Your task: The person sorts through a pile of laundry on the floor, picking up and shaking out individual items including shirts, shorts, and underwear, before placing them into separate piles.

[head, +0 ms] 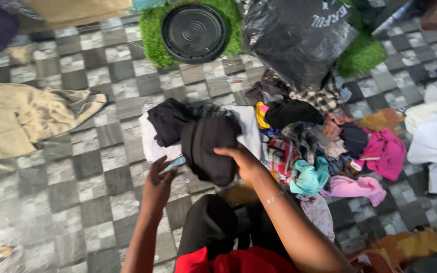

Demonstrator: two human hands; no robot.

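Evidently the black garment (206, 146) lies bunched on a white cloth (150, 144) on the tiled floor (51, 202); the right hand (244, 162) has its fingers curled over the garment's edge, and the left hand (159, 182) pinches a small teal item, apparently steadying things. A heap of mixed clothes (324, 151) crowds the right side.

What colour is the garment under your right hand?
Black, a plain folded garment under the right hand; clearest in the head view.

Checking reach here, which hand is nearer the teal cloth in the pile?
Right. The right hand rests on the black garment just left of the teal cloth; the left hand is farther left.
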